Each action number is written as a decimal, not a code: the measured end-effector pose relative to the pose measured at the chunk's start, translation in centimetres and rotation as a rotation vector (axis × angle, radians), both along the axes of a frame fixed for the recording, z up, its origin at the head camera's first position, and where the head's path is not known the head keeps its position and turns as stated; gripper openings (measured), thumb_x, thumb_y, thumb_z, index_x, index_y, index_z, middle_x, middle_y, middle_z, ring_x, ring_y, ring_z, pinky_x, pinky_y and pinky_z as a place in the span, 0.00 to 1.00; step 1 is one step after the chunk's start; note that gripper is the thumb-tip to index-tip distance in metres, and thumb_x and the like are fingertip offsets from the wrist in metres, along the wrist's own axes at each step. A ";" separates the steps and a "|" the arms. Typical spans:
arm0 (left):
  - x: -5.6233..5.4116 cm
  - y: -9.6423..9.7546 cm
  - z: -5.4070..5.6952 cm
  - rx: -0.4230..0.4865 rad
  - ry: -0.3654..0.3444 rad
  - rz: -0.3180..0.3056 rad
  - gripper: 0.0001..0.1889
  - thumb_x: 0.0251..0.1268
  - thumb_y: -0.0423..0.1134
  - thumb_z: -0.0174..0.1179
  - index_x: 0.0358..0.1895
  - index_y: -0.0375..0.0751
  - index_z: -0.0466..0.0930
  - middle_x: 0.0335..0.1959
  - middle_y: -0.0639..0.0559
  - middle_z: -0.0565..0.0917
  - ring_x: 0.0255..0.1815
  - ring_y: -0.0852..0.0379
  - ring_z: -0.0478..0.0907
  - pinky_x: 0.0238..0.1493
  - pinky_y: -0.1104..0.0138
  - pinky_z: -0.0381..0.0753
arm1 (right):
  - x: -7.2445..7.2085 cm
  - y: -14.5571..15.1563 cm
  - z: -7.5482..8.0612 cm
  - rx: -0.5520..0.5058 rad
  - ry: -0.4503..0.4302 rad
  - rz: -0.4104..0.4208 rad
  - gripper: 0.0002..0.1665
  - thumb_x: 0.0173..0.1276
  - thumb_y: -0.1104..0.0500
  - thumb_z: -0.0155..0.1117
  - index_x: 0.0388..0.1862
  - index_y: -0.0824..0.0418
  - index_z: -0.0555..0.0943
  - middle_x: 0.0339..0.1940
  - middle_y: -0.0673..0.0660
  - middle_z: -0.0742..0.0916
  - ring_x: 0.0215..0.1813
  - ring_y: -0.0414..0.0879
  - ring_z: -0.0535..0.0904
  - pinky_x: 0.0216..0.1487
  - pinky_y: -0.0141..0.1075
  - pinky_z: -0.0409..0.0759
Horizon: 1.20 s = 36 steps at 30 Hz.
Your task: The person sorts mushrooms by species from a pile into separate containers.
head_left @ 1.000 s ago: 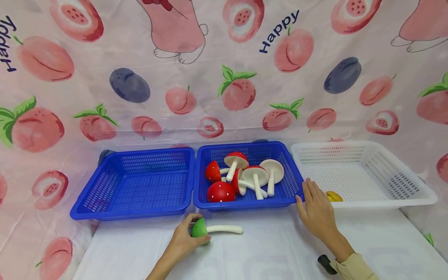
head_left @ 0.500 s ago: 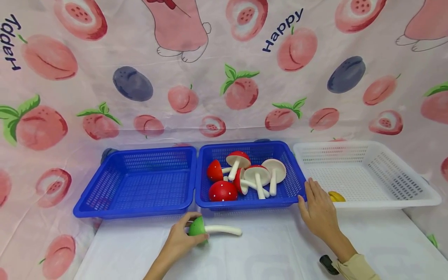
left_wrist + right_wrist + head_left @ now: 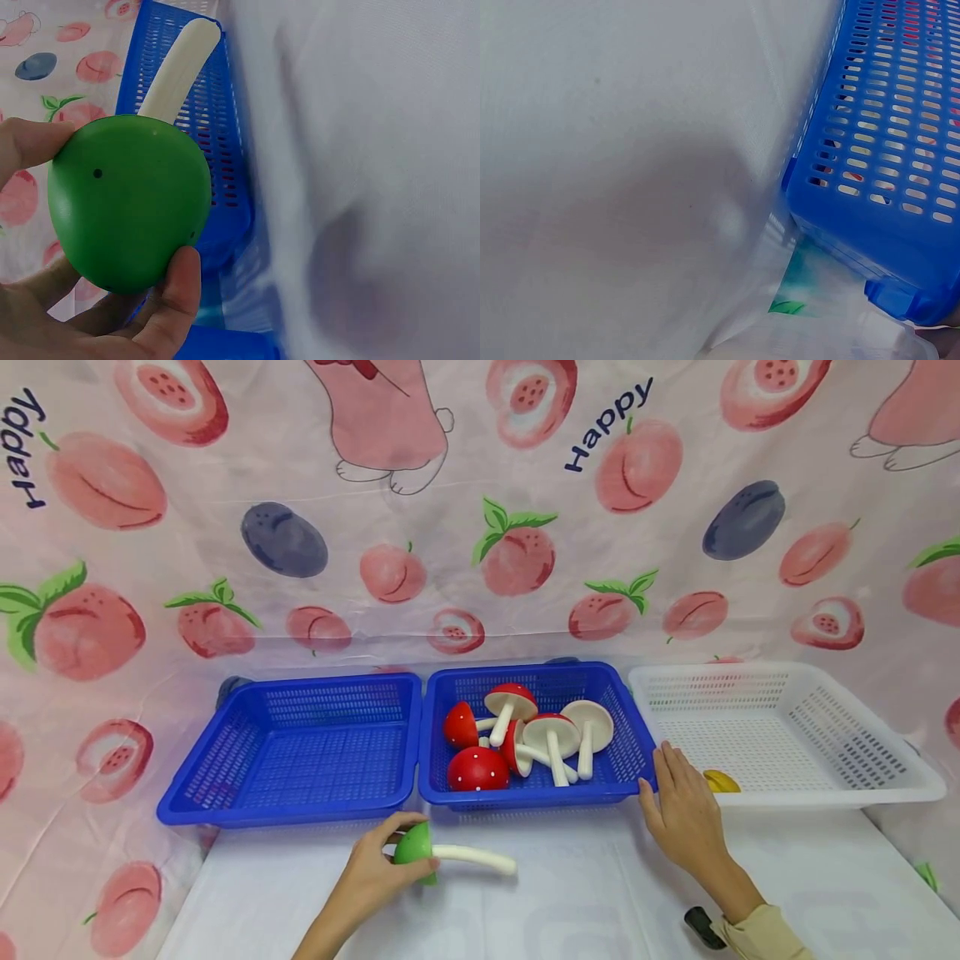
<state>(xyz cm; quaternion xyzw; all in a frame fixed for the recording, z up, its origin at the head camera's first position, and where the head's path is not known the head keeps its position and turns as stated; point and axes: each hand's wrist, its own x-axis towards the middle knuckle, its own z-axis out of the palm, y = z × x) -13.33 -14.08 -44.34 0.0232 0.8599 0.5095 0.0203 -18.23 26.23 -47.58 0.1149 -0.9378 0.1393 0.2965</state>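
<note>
My left hand [image 3: 373, 867] grips a toy mushroom by its green cap [image 3: 412, 845], in front of the middle basket. The white stem [image 3: 476, 857] points right over the table. In the left wrist view the cap [image 3: 129, 202] shows small dark dots, with thumb and fingers round its edge. My right hand [image 3: 686, 817] lies with extended fingers at the front right corner of the middle blue basket [image 3: 525, 797], beside the white basket's near rim. Several red-capped toy mushrooms [image 3: 477, 769] fill that blue basket. Only a sliver of the right hand shows in the right wrist view.
Another blue basket [image 3: 285, 817] stands on the left. The white basket [image 3: 817, 797] on the right holds a yellow item [image 3: 721, 781], partly hidden by its rim. A fruit-print cloth [image 3: 450, 568] hangs behind. White cloth [image 3: 570, 893] covers the table.
My left hand has drawn the green mushroom a little to the left, and its stem now slants slightly down to the right. The right hand stays at the basket corner.
</note>
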 end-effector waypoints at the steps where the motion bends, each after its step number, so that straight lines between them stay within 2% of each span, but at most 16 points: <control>1: 0.0 0.0 0.2 0.001 0.001 0.003 0.25 0.40 0.42 0.76 0.48 0.55 0.81 0.41 0.54 0.80 0.44 0.56 0.74 0.36 0.68 0.78 | 0.0 0.0 0.0 0.001 0.004 0.000 0.32 0.67 0.56 0.53 0.63 0.79 0.67 0.64 0.74 0.70 0.64 0.70 0.65 0.62 0.62 0.63; 8: 0.0 -0.5 1.4 0.011 -0.009 0.033 0.24 0.43 0.44 0.75 0.49 0.54 0.81 0.41 0.53 0.80 0.44 0.57 0.73 0.35 0.67 0.78 | 0.0 0.1 0.0 0.004 0.008 -0.001 0.32 0.67 0.56 0.52 0.63 0.78 0.67 0.64 0.74 0.70 0.64 0.70 0.65 0.62 0.62 0.63; 19: -0.3 -1.9 3.2 -0.037 0.006 0.061 0.25 0.49 0.46 0.72 0.54 0.51 0.79 0.44 0.51 0.80 0.43 0.55 0.74 0.36 0.66 0.79 | -0.1 0.1 0.0 0.004 0.004 -0.001 0.32 0.68 0.55 0.52 0.63 0.78 0.67 0.65 0.74 0.70 0.64 0.70 0.65 0.62 0.62 0.62; 24: -0.7 -2.7 4.0 -0.070 0.018 0.079 0.25 0.52 0.49 0.70 0.56 0.50 0.78 0.46 0.49 0.79 0.45 0.52 0.73 0.39 0.64 0.77 | -0.2 0.0 0.0 0.006 0.000 0.001 0.32 0.68 0.55 0.52 0.63 0.78 0.67 0.65 0.74 0.70 0.64 0.70 0.64 0.63 0.61 0.61; 29: -1.2 -3.3 4.5 -0.078 0.012 0.081 0.25 0.54 0.50 0.68 0.57 0.51 0.77 0.47 0.47 0.78 0.44 0.51 0.73 0.37 0.65 0.76 | -0.3 0.1 -0.1 0.004 0.008 0.006 0.32 0.67 0.56 0.52 0.63 0.78 0.67 0.65 0.74 0.70 0.64 0.70 0.65 0.63 0.61 0.62; 36: -2.3 -4.0 5.2 -0.078 0.023 0.082 0.25 0.57 0.50 0.66 0.58 0.51 0.76 0.47 0.46 0.78 0.45 0.49 0.72 0.38 0.64 0.75 | -0.2 0.2 -0.2 0.004 0.001 0.000 0.32 0.68 0.56 0.52 0.63 0.78 0.67 0.65 0.74 0.70 0.64 0.70 0.65 0.62 0.62 0.63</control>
